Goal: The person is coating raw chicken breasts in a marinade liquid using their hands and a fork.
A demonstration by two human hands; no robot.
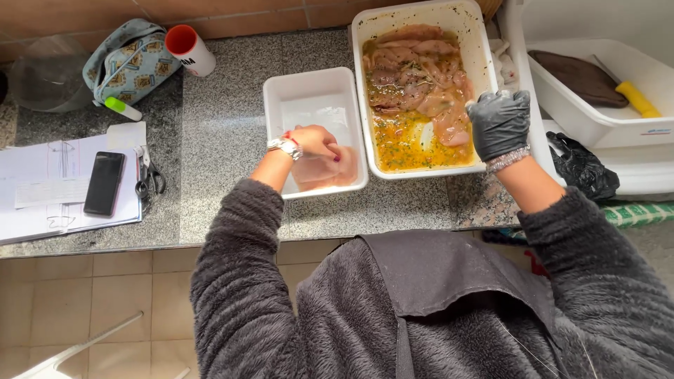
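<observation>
The bare left hand (314, 140), with a watch on its wrist, lay inside the small white tray (309, 88) at the middle of the granite counter (217, 133), its fingers curled down onto a pale raw chicken fillet (330, 170) that rested in the tray's near right corner; it pressed on the meat, though whether it actually gripped it could not be told. The right hand (499, 123), in a black glove, hovered at the right rim of the large white tray (365, 42) just beside the small one, its fingers bunched loosely together and holding nothing that showed. That larger tray held more chicken pieces (418, 70) lying in a yellow, herb-flecked marinade. Far to the right stood a white tub (597, 123) with a dark brown slab and a yellow-handled tool in it, and a crumpled black glove (583, 168) lay near it. To the left lay papers (42, 182) with a black phone (104, 183) on them, scissors (149, 175) just beside, a patterned pouch (130, 63) and an orange-rimmed cup (191, 50) on its side farther off.
</observation>
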